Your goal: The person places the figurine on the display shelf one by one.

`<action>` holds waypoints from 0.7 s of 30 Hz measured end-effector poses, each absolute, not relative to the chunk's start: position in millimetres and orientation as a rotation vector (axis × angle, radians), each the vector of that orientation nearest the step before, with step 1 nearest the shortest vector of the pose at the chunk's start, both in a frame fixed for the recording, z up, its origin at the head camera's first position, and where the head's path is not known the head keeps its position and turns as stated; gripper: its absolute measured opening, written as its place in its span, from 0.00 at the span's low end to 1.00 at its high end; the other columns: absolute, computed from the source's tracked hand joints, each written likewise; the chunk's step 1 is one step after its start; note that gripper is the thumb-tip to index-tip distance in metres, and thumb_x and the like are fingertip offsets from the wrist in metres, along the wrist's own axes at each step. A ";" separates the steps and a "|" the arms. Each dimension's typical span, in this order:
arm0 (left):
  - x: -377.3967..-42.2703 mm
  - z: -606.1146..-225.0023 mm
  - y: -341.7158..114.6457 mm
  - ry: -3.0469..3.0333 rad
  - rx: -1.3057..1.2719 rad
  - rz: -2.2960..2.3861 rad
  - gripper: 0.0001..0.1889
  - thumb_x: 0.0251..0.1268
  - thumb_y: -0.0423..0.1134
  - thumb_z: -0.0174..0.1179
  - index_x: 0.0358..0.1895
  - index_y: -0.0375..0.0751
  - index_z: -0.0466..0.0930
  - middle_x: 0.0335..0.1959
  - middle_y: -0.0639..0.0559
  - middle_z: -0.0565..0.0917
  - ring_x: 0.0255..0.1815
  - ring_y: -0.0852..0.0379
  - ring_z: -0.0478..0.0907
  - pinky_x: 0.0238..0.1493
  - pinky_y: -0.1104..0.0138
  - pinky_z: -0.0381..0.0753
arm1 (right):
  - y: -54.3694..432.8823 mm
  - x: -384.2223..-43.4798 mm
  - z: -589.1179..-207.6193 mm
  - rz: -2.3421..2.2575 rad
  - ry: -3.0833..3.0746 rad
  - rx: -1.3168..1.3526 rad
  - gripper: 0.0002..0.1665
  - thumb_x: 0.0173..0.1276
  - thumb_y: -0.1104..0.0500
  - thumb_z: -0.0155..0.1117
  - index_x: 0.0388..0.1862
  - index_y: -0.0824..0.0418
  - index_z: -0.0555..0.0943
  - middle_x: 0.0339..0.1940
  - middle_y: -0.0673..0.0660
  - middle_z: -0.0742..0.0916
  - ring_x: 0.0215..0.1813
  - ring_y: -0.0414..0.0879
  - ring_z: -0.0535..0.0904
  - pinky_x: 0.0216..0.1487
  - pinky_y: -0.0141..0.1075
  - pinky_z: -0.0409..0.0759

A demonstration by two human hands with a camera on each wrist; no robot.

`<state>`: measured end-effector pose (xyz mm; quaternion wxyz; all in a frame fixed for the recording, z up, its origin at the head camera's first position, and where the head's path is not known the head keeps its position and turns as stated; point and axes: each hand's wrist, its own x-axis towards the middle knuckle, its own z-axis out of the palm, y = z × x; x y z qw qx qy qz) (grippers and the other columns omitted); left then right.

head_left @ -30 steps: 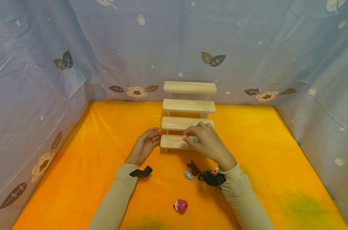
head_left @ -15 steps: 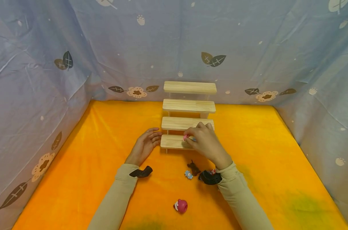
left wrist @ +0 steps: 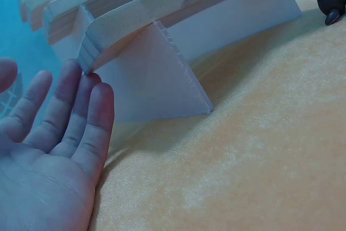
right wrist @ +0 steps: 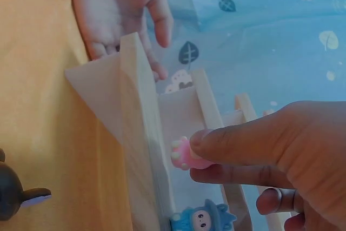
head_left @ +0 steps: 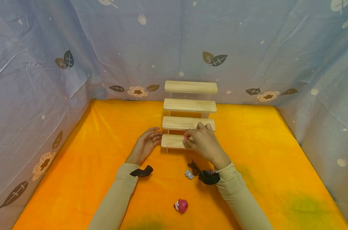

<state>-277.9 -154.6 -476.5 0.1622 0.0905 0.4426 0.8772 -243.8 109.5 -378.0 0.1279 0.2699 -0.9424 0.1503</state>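
My right hand (head_left: 207, 142) pinches a small pink figurine (right wrist: 185, 154) between thumb and index finger, at the lowest step (head_left: 172, 141) of a wooden stepped display stand. Whether the figurine touches the step I cannot tell. A blue figurine with a hat (right wrist: 201, 218) is on that same step beside it, seen in the right wrist view; in the head view the hand hides it. At the step's left end is my left hand (left wrist: 54, 150), palm turned up, with relaxed fingers against the wood's corner.
On the orange cloth in front of the stand lie a dark brown figurine (head_left: 194, 167), a light blue one (head_left: 189, 174) and, nearer, a magenta one (head_left: 181, 206). Something beside the black wrist strap (head_left: 209, 177) is mostly hidden. Patterned curtains (head_left: 151, 48) enclose the back and sides.
My right hand and forearm have shifted slightly left, still pinching the pink figurine. The blue figurine on the step has gone from sight behind the hand. My left hand stays put.
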 end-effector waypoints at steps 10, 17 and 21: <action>-278.0 -475.3 -153.7 1.247 0.229 2.511 0.27 0.85 0.45 0.39 0.74 0.29 0.56 0.56 0.46 0.78 0.53 0.55 0.78 0.57 0.65 0.79 | 108.9 -243.4 -381.2 0.423 -2.738 0.777 0.08 0.64 0.55 0.76 0.41 0.53 0.90 0.34 0.46 0.91 0.33 0.45 0.62 0.42 0.41 0.51; -277.7 -475.3 -154.2 1.227 0.232 2.521 0.24 0.85 0.45 0.40 0.72 0.30 0.59 0.55 0.47 0.80 0.53 0.54 0.78 0.56 0.65 0.79 | 107.9 -244.9 -384.3 0.420 -2.723 0.802 0.07 0.64 0.56 0.75 0.41 0.53 0.90 0.35 0.46 0.91 0.33 0.45 0.62 0.42 0.40 0.51; -277.5 -475.4 -154.4 1.225 0.239 2.521 0.25 0.86 0.45 0.39 0.72 0.30 0.58 0.54 0.48 0.80 0.53 0.55 0.78 0.57 0.65 0.80 | 107.3 -244.9 -384.9 0.420 -2.719 0.803 0.07 0.65 0.57 0.75 0.41 0.53 0.89 0.36 0.47 0.91 0.33 0.46 0.63 0.42 0.40 0.52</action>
